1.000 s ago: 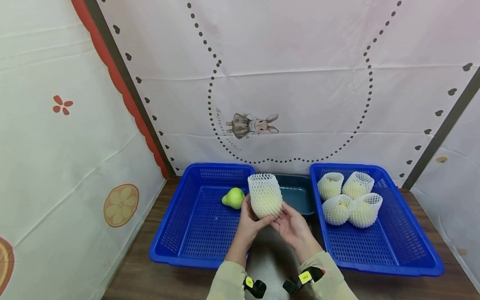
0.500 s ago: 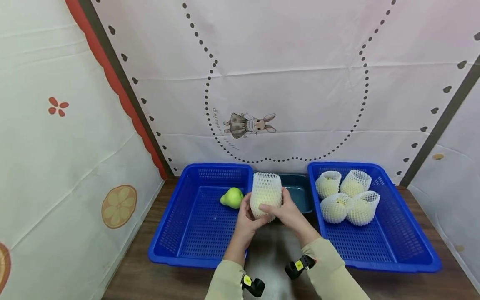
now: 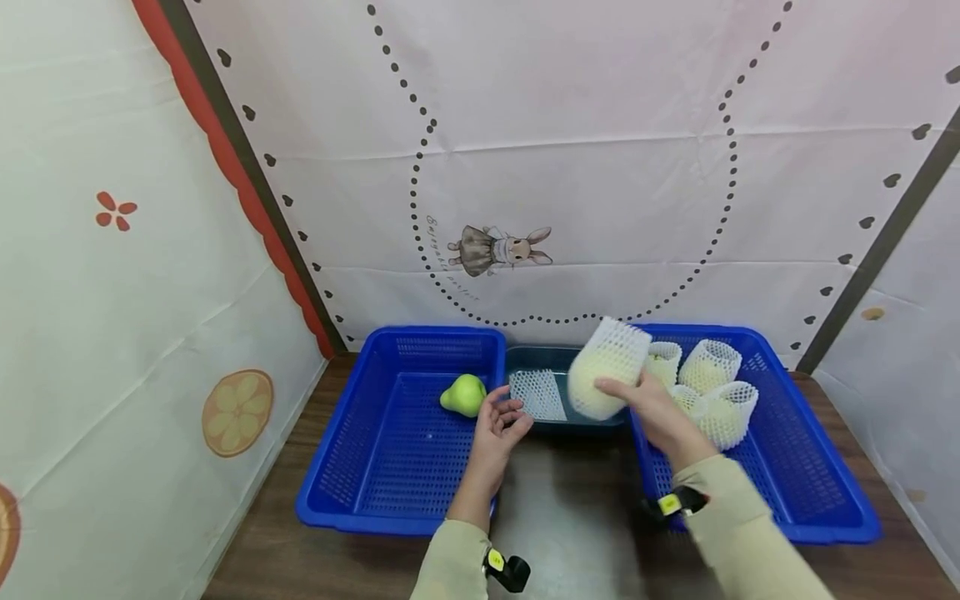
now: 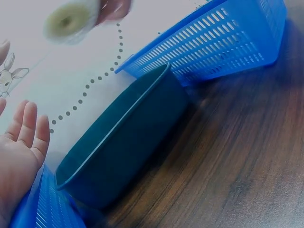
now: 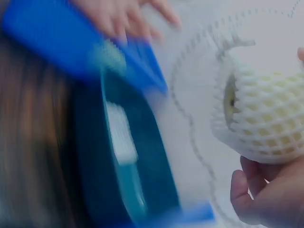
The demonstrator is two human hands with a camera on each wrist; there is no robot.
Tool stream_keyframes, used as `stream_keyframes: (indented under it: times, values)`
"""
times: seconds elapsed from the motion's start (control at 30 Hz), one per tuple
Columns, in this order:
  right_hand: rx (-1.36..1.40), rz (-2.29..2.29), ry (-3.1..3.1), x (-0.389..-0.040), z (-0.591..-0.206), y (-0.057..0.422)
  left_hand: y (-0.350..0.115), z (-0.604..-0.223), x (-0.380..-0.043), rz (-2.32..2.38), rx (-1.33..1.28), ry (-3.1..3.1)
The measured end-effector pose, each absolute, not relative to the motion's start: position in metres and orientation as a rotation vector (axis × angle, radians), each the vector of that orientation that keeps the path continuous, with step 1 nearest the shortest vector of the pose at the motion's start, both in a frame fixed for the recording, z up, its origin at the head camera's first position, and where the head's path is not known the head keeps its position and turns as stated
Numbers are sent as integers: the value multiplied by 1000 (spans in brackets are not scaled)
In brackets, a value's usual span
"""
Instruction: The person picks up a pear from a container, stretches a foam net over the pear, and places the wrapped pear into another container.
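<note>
My right hand (image 3: 660, 417) grips a pear in a white foam net (image 3: 606, 371), held up between the dark green bin and the right blue basket. In the right wrist view the netted pear (image 5: 268, 109) shows its mesh and one open end. My left hand (image 3: 497, 429) holds nothing; its fingers are loosely bent beside the inner wall of the left basket. A bare green pear (image 3: 465, 395) lies in that left blue basket (image 3: 330, 475). Several netted pears (image 3: 723, 412) sit in the right blue basket (image 3: 840, 492), partly hidden behind my right hand.
The dark green bin (image 3: 566, 427) stands between the two baskets, with flat white foam netting (image 3: 538, 394) inside. A patterned cloth (image 3: 585, 200) hangs behind and at both sides. The brown wooden table (image 3: 270, 558) runs under everything.
My right hand has carried the netted pear right and up, away from my left hand. The left hand has let go and stayed in place. Netting in the bin is now visible.
</note>
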State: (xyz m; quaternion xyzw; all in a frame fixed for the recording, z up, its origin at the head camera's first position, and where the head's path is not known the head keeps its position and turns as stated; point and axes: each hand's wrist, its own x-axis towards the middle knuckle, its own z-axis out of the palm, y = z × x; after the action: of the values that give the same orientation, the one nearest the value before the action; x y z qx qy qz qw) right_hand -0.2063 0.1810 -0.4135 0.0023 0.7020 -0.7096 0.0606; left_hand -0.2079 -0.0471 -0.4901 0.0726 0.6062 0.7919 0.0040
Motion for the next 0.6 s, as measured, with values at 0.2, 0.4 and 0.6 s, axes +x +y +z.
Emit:
stream_keyframes:
  times: [0.2, 0.4, 0.6]
  values:
    - [-177, -1740, 2274, -204, -404, 263, -47, -489, -214, 2479, 197, 1915]
    - [-290, -1285, 2264, -201, -418, 315, -46, -489, -217, 2488, 216, 1923]
    - [-211, -1037, 2127, -202, -439, 317, -47, -491, -216, 2517, 243, 1895]
